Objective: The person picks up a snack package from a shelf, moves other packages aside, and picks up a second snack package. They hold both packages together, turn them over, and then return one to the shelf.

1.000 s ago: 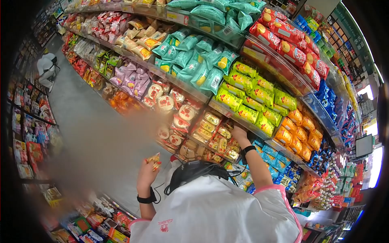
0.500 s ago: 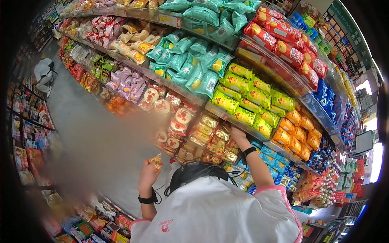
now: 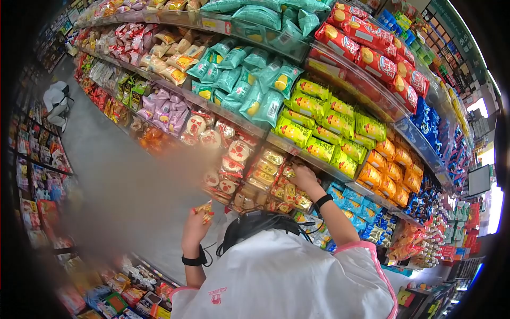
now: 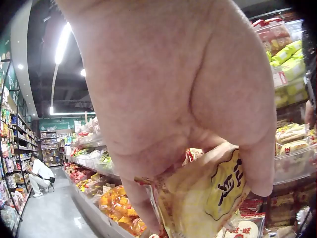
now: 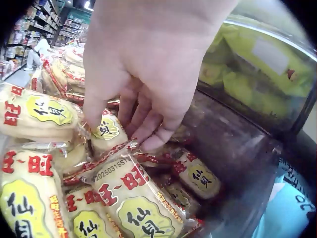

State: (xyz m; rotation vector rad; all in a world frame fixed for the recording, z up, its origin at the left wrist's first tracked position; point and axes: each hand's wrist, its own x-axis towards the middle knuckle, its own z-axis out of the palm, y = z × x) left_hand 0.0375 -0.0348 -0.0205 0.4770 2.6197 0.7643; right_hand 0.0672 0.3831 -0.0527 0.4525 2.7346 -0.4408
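Head view: the right hand (image 3: 305,179) has been drawn back, cracker packet (image 5: 107,135) seemingly pinched for removal, second packet (image 4: 208,196) pinched by the left hand (image 3: 195,227).

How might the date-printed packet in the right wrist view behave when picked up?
The packet probably feels stiff along its pale, blocky contents, but its wrinkled film end likely bends. Being shiny, it may slip in the right hand.
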